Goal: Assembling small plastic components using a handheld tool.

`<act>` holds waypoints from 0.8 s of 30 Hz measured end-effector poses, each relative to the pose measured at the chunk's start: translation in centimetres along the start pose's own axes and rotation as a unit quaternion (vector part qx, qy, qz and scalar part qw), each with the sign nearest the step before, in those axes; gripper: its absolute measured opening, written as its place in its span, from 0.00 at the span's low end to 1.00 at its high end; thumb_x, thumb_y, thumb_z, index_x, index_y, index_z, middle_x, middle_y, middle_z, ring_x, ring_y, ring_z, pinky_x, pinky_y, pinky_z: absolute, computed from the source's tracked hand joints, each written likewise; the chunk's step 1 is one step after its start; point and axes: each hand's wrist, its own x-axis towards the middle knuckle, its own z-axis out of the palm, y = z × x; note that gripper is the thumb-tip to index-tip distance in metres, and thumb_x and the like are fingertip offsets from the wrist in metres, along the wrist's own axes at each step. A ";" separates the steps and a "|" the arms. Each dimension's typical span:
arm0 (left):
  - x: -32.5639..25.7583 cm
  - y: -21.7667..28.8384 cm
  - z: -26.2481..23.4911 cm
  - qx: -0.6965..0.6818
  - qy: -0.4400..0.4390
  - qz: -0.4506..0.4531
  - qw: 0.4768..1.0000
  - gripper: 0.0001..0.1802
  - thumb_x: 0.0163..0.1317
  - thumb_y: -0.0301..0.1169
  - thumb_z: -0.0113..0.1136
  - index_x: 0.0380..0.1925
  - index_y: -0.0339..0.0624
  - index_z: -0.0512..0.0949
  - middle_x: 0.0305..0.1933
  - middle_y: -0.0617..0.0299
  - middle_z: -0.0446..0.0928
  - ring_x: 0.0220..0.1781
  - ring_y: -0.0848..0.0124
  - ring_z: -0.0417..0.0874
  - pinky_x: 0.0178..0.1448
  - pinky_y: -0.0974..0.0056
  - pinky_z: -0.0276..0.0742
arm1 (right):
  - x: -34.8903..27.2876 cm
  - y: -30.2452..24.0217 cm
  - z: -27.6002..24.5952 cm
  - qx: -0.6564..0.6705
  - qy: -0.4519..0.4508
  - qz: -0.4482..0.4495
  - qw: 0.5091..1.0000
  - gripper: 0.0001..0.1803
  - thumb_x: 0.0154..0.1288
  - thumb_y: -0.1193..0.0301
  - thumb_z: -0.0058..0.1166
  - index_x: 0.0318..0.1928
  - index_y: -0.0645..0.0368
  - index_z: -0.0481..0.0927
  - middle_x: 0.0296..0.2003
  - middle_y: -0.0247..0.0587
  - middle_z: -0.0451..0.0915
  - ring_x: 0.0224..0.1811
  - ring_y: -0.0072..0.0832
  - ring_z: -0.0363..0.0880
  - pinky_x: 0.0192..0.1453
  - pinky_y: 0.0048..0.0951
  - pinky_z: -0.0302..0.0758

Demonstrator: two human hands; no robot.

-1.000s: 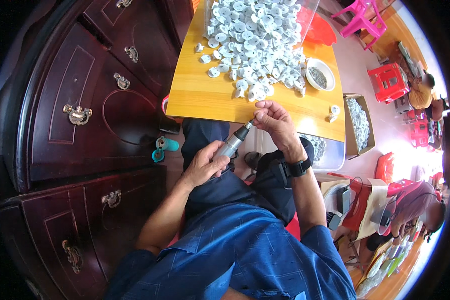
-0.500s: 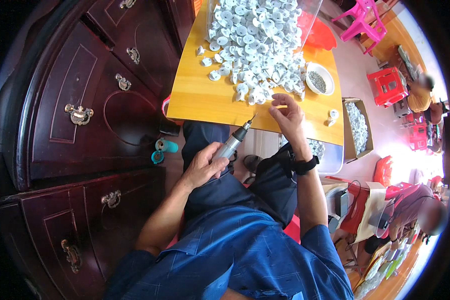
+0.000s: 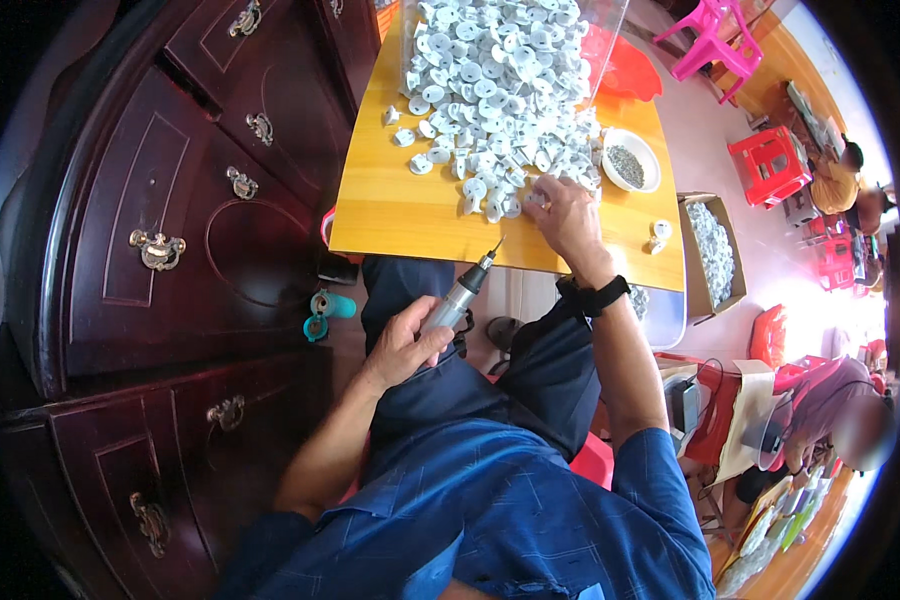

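My left hand point(image 3: 407, 342) is wrapped round the grey body of an electric screwdriver point(image 3: 454, 303). Its black nose and thin bit point up and away from me, just short of the table edge. At the near edge of a heap of small white plastic parts point(image 3: 505, 90), my right hand point(image 3: 568, 222) has its fingertips closed on one white plastic part point(image 3: 536, 198), mostly covered by the fingers. Right of the heap stands a white bowl point(image 3: 653, 165) with small metal screws point(image 3: 627, 166) in it.
The yellow wooden table point(image 3: 390, 215) bears the heap, which spills from a clear bin point(image 3: 610, 50). Two white parts point(image 3: 660, 236) lie apart at the right. A cardboard box point(image 3: 727, 293) of parts stands beyond. Dark wooden cabinets point(image 3: 120, 220) line the left. Other people sit at the far right.
My right hand has moved forward from above the table edge to the heap and closed on a part. My left hand has shifted slightly back with the screwdriver.
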 end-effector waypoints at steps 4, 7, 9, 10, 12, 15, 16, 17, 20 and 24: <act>0.0 -0.2 -0.2 0.013 -0.002 0.008 1.000 0.23 0.69 0.45 0.61 0.50 0.36 0.73 0.29 0.66 0.74 0.25 0.82 0.74 0.30 0.74 0.72 | -1.2 0.6 -1.0 0.128 -0.028 0.059 0.990 0.16 0.60 0.68 0.66 0.48 0.57 0.81 0.42 0.45 0.82 0.40 0.35 0.84 0.46 0.34 0.80; 0.1 0.2 -0.1 0.016 -0.004 0.005 1.000 0.23 0.69 0.45 0.61 0.49 0.36 0.73 0.29 0.66 0.74 0.25 0.82 0.74 0.30 0.74 0.72 | -2.8 1.8 -1.0 0.367 -0.071 0.140 0.917 0.18 0.66 0.67 0.63 0.54 0.58 0.77 0.46 0.39 0.81 0.43 0.29 0.84 0.49 0.28 0.81; 0.1 0.1 0.0 0.012 -0.002 0.004 1.000 0.22 0.69 0.45 0.62 0.49 0.36 0.73 0.29 0.66 0.74 0.25 0.82 0.74 0.30 0.73 0.72 | -3.9 2.0 -0.9 0.760 -0.083 0.176 0.620 0.21 0.69 0.71 0.59 0.60 0.57 0.73 0.49 0.36 0.80 0.46 0.27 0.83 0.52 0.27 0.81; 0.0 0.0 0.0 0.009 -0.002 0.003 1.000 0.22 0.69 0.45 0.62 0.49 0.36 0.73 0.29 0.66 0.74 0.25 0.82 0.74 0.30 0.73 0.72 | -4.5 1.8 -1.0 0.821 -0.086 0.165 0.541 0.22 0.72 0.73 0.54 0.64 0.59 0.69 0.50 0.39 0.81 0.49 0.30 0.83 0.57 0.29 0.81; 0.0 -0.1 0.0 0.008 -0.001 0.003 1.000 0.22 0.69 0.45 0.62 0.49 0.36 0.73 0.29 0.67 0.74 0.25 0.82 0.74 0.29 0.73 0.71 | -5.2 1.1 -0.8 0.844 -0.080 0.174 0.501 0.22 0.72 0.73 0.54 0.64 0.59 0.69 0.51 0.41 0.80 0.49 0.31 0.83 0.57 0.30 0.81; 0.0 -0.1 -0.1 0.020 -0.015 -0.002 1.000 0.24 0.70 0.45 0.61 0.52 0.36 0.71 0.30 0.66 0.73 0.26 0.81 0.74 0.31 0.73 0.71 | -5.6 0.9 -0.4 0.874 -0.081 0.169 0.449 0.20 0.73 0.74 0.53 0.64 0.58 0.70 0.54 0.45 0.80 0.50 0.32 0.83 0.58 0.30 0.81; 0.0 -0.1 -0.2 0.031 -0.024 -0.008 0.999 0.25 0.71 0.46 0.60 0.54 0.35 0.70 0.30 0.66 0.73 0.27 0.80 0.73 0.32 0.73 0.71 | -5.5 0.7 -0.3 0.852 -0.077 0.186 0.484 0.19 0.72 0.75 0.54 0.62 0.58 0.72 0.53 0.44 0.80 0.49 0.31 0.83 0.57 0.29 0.81; 0.0 -0.1 -0.1 0.032 -0.024 -0.008 0.999 0.25 0.71 0.46 0.60 0.54 0.35 0.70 0.30 0.66 0.73 0.27 0.80 0.73 0.32 0.73 0.71 | -5.5 0.6 -0.3 0.828 -0.073 0.202 0.518 0.18 0.72 0.76 0.54 0.60 0.58 0.73 0.52 0.43 0.81 0.49 0.29 0.83 0.56 0.28 0.81; 0.0 -0.4 0.0 0.019 -0.001 0.007 1.000 0.22 0.69 0.45 0.62 0.49 0.37 0.73 0.30 0.68 0.73 0.24 0.82 0.73 0.28 0.73 0.71 | -5.4 0.6 0.7 0.733 -0.060 0.212 0.643 0.14 0.71 0.77 0.56 0.55 0.59 0.76 0.50 0.41 0.82 0.47 0.25 0.83 0.53 0.24 0.81; 0.0 -0.2 0.2 0.008 0.001 0.006 1.000 0.22 0.69 0.44 0.62 0.49 0.37 0.73 0.30 0.68 0.73 0.25 0.82 0.73 0.29 0.74 0.71 | -5.6 0.3 1.7 0.674 -0.041 0.197 0.711 0.12 0.70 0.78 0.56 0.53 0.59 0.78 0.47 0.36 0.82 0.44 0.20 0.81 0.51 0.21 0.79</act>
